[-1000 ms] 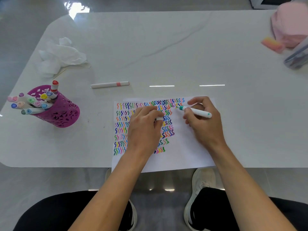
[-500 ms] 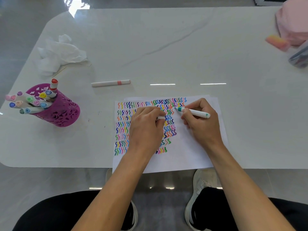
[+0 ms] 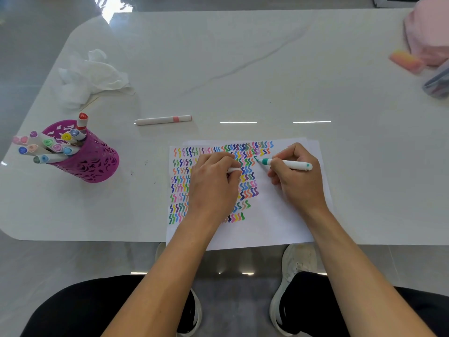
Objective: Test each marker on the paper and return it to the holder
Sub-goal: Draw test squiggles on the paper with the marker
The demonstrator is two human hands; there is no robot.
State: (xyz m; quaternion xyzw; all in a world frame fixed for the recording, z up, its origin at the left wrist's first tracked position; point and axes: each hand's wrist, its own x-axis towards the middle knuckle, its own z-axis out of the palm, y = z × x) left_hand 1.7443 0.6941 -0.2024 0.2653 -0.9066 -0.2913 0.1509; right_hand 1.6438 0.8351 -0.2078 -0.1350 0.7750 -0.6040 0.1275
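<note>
Nearest, the paper (image 3: 279,222) lies at the bench (image 3: 243,69) edge, and a second sheet seems to peek out behind it. One left hand (image 3: 213,183) rests on the sheet, pinning it, with its fingers curled round a white piece (image 3: 233,170), probably the cap, though little of it shows. One right hand (image 3: 298,181) grips the single teal marker (image 3: 289,164), whose tip touches the paper just right of the coloured squiggles.

To do this stroke well, I would keep the left hand's weight on the sheet so it does not slide. The mark belongs in the bare space beside the last squiggle, made with light pressure. After that, cap the marker firmly before it goes back.

Farther left stands one purple holder (image 3: 90,156), well apart from the paper. I count about thirteen markers (image 3: 47,142) in it, though the bunched ends make this uncertain. Beyond, one loose marker (image 3: 162,119) with a pink band lies flat on the bench, then one crumpled tissue (image 3: 94,76).
</note>
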